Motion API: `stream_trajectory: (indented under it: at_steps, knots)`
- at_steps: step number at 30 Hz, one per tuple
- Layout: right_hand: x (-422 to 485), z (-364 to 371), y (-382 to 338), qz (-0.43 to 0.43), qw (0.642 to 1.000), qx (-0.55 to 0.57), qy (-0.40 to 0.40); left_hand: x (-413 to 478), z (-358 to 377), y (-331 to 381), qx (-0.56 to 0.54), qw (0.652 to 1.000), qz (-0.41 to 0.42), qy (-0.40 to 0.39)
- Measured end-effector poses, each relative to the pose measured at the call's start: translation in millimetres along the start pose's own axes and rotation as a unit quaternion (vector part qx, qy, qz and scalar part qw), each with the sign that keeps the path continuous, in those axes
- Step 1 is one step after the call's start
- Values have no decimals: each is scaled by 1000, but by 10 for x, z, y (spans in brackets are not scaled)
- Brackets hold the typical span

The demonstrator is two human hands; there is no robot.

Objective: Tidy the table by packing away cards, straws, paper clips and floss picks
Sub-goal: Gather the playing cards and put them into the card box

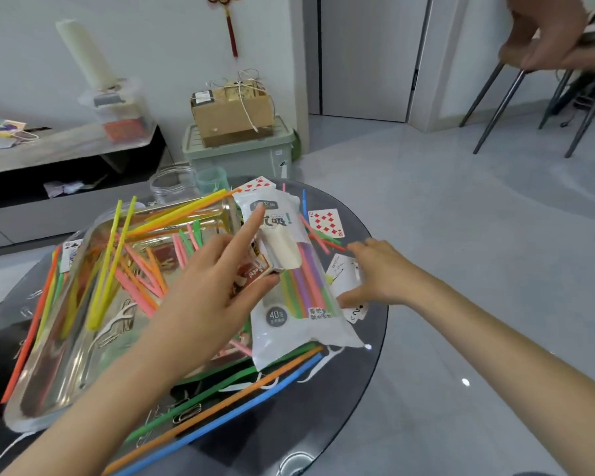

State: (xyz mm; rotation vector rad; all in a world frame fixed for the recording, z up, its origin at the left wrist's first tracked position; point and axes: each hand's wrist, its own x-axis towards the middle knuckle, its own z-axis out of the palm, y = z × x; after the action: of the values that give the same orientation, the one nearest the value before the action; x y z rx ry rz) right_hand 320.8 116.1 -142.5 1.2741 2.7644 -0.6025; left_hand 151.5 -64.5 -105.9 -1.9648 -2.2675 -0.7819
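Note:
My left hand (217, 286) holds a brown card box (255, 269) with pale cards sticking out of its open end, forefinger stretched out over the straw packet (291, 269). That white plastic packet lies across the dark round table (354, 383) with coloured straws inside. My right hand (378, 273) rests with spread fingers on loose playing cards (340, 273) just right of the packet. Several coloured straws (124, 259) lie in and around a shiny metal tray (42, 383). Paper clips (186, 412) and white floss picks (117, 322) are scattered near the tray.
A ten of diamonds (325, 222) lies face up at the table's far right. A clear jar (174, 183) and a green cup (212, 178) stand at the far edge. Beyond are a green storage bin (241, 156) with a cardboard box, and chair legs (495, 108). Another person's hand (550, 36) is at the upper right.

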Motion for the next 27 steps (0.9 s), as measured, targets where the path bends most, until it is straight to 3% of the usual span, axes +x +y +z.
stream_trajectory:
  at_steps: [11, 21, 27]
  knots:
    - [76, -137, -103, 91, 990, -41, -98, -29, -50, -12, -24, 1000, 3, 13]
    - [-167, -169, -172, 139, 987, -13, -79, -285, -119, 2, -33, 999, 9, 12]
    - [-276, -30, -78, 168, 982, 78, -26, -405, -145, -27, -52, 998, 8, 25]
